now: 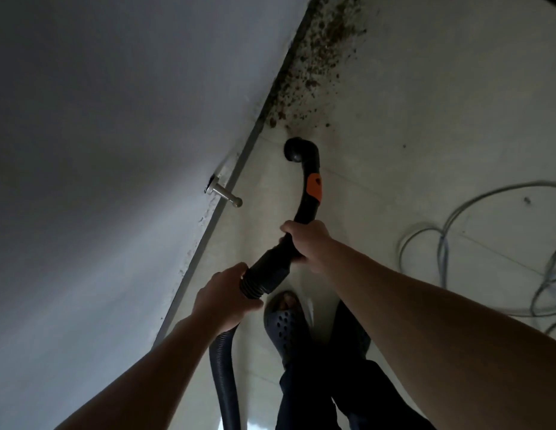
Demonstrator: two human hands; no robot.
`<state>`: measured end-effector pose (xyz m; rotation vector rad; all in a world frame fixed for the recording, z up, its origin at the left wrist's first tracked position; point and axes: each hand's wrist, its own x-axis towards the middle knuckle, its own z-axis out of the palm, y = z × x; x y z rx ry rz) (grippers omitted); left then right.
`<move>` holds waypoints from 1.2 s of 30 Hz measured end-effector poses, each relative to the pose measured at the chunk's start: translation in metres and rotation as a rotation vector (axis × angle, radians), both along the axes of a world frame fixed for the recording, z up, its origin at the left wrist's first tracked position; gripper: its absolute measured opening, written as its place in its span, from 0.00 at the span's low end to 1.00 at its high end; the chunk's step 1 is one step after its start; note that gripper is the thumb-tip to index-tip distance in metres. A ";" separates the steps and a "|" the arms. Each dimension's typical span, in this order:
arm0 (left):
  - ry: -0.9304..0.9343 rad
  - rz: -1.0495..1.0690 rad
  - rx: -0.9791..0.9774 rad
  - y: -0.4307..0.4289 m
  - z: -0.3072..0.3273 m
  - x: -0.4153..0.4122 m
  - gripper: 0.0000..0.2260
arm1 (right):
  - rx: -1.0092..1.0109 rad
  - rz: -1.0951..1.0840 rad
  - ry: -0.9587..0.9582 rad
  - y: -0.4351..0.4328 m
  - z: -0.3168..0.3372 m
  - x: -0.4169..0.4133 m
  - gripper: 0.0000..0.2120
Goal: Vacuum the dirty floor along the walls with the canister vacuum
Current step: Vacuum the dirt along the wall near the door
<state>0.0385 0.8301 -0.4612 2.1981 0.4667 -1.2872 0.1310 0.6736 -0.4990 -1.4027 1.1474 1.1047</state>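
Note:
A black vacuum handle tube [304,193] with an orange slider curves toward the floor, its open end [296,149] just short of a strip of brown dirt [314,57] lying along the wall's base. My right hand [306,240] grips the tube below the orange part. My left hand [227,297] grips the ribbed hose [222,367] at its cuff, lower and to the left. The hose drops down past my left arm. The canister itself is out of view.
A white wall [115,150] fills the left, with a metal door stopper [223,195] jutting out near the baseboard. Loose grey cable [456,218] loops on the pale tiled floor at right. My foot in a dark perforated clog [286,324] stands below the hands.

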 end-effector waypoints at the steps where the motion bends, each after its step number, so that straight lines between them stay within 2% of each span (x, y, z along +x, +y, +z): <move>1: -0.005 -0.029 0.000 -0.005 0.002 0.004 0.16 | -0.007 -0.030 0.013 -0.007 0.002 0.002 0.16; 4: -0.040 -0.116 -0.007 -0.031 0.007 0.024 0.14 | -0.048 -0.089 0.042 -0.037 0.006 0.011 0.16; 10: -0.050 -0.092 -0.050 -0.069 -0.001 0.061 0.13 | -0.066 -0.073 0.009 -0.078 0.007 0.050 0.13; 16: -0.019 0.021 0.038 -0.061 -0.005 0.067 0.14 | -0.057 0.076 -0.018 -0.052 -0.004 0.068 0.13; 22: 0.044 0.137 0.126 -0.049 0.008 0.050 0.15 | 0.064 0.246 -0.011 -0.017 -0.010 0.068 0.21; 25: 0.056 0.162 0.140 -0.047 0.010 0.048 0.15 | 0.082 0.264 0.001 -0.011 -0.010 0.068 0.23; 30: 0.043 0.165 0.099 -0.060 0.006 0.056 0.15 | 0.047 0.250 -0.005 -0.029 -0.012 0.076 0.20; 36: -0.019 0.203 0.086 -0.067 -0.009 0.077 0.14 | 0.014 0.266 -0.076 -0.033 -0.017 0.106 0.19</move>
